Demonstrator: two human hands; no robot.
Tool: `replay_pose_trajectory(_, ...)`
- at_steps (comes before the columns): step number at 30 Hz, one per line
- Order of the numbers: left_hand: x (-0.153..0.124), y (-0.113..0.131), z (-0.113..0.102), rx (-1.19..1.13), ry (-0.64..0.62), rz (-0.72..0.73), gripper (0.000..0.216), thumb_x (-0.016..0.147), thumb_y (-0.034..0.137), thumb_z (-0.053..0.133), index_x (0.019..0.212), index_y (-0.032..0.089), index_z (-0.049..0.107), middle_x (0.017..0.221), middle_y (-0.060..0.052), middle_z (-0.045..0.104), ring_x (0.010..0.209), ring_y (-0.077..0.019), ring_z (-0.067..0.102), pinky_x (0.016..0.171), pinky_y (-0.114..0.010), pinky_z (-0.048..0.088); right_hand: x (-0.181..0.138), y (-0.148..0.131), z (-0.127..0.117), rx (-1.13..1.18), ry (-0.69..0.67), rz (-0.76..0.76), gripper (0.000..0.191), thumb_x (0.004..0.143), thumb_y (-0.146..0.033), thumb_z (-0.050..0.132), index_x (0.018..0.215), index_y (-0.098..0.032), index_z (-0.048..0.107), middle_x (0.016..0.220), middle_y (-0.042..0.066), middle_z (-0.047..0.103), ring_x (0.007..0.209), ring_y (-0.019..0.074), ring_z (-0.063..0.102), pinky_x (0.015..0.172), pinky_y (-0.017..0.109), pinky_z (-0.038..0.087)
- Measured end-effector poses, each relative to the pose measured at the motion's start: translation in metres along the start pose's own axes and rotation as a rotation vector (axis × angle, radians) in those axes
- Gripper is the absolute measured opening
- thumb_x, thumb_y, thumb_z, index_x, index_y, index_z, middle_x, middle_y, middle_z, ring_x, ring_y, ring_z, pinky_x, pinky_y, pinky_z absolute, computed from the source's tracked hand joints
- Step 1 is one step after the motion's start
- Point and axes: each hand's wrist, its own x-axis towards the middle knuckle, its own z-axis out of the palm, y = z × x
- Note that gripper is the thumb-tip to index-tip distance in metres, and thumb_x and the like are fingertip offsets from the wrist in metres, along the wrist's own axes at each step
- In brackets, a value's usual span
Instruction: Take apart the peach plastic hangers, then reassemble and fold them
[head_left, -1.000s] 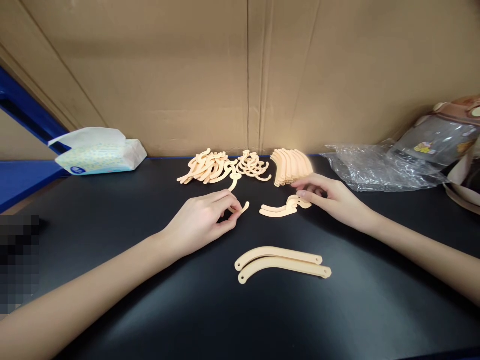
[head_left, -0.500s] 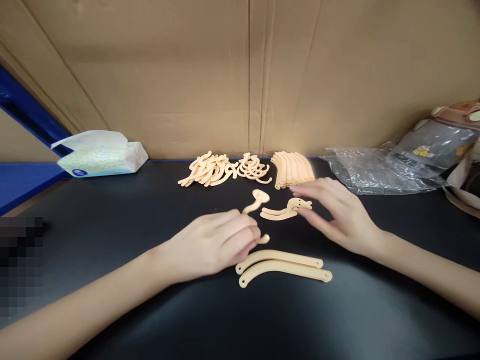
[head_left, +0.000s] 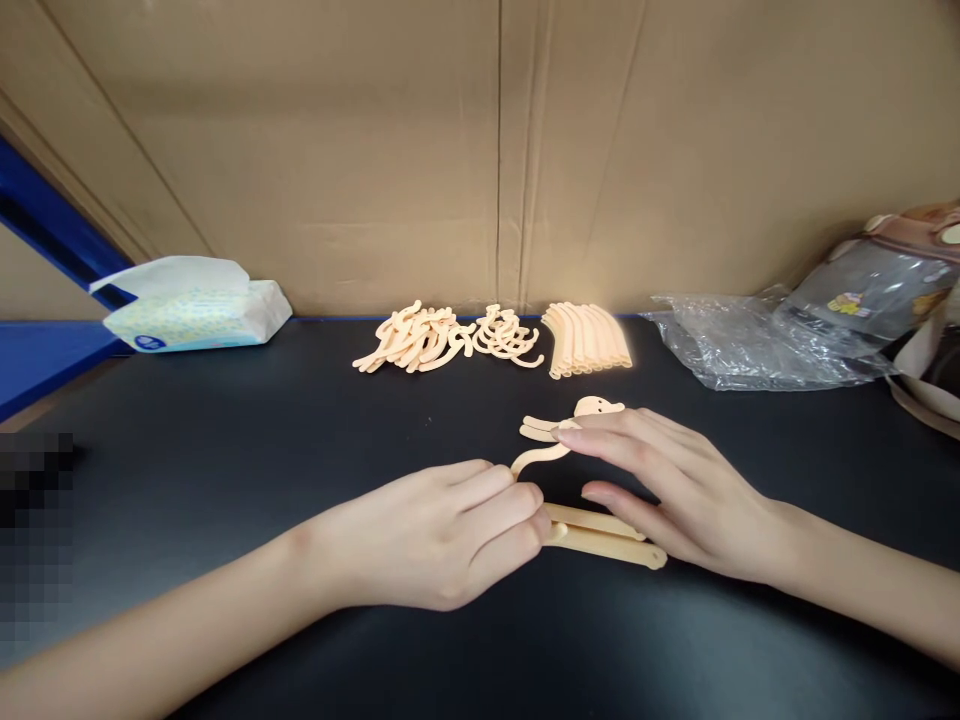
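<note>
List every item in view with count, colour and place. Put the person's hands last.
Tabletop: one, black, below both hands
Cardboard backing: count unclear, brown, behind the tabletop
Frame: count unclear, blue, far left
Tissue pack: one, white, yellow and blue, back left
Larger heap: many curved pieces, beige, back centre
Smaller heap: several curved pieces, beige, right of the larger heap
Lined-up strips: many, beige, right of both heaps
Plastic bag: one, clear, back right
Container: one, clear with brown top, right edge
Small shaped pieces: at least two, beige, beyond right hand
Long strips: two, beige, partly hidden by left hand
Held piece: one, beige, in left hand
Left hand: one, bare, centre
Right hand: one, bare, right of centre
</note>
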Motion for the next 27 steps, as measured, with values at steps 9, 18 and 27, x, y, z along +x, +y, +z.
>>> replay_pose_trajectory(9,-0.005,-0.005,0.002,0.082,-0.044,0.027,0.015,0.096,0.012,0.048,0.097,0.011,0.063,0.100,-0.007,0.070,0.084,-0.0166,0.064,0.070,-0.029,0.049,-0.001,0.007,0.002,0.070,0.062,0.095,0.022,0.092,-0.011,0.053,0.110,-0.023,0.056,0.100,0.004,0.071,0.097,0.0171,0.066,0.083,0.031,0.053)
replay_pose_trajectory(18,-0.015,-0.023,0.003,0.321,0.011,-0.026,0.004,0.089,0.016,0.062,0.092,0.016,0.063,0.098,-0.001,0.072,0.075,-0.0158,0.060,0.059,-0.030,0.036,0.005,0.002,0.002,0.616,-0.012,0.524,0.007,0.090,-0.029,0.061,0.088,-0.023,0.063,0.091,0.001,0.067,0.090,0.0146,0.064,0.081,0.027,0.051)
replay_pose_trajectory(27,-0.013,-0.024,0.006,0.259,0.048,-0.134,0.012,0.091,0.028,0.061,0.089,0.018,0.065,0.098,-0.001,0.073,0.081,-0.0165,0.061,0.065,-0.030,0.039,0.010,0.004,0.005,0.963,-0.044,0.786,0.028,0.081,-0.031,0.072,0.103,-0.025,0.055,0.080,-0.005,0.067,0.076,0.0107,0.061,0.077,0.027,0.050)
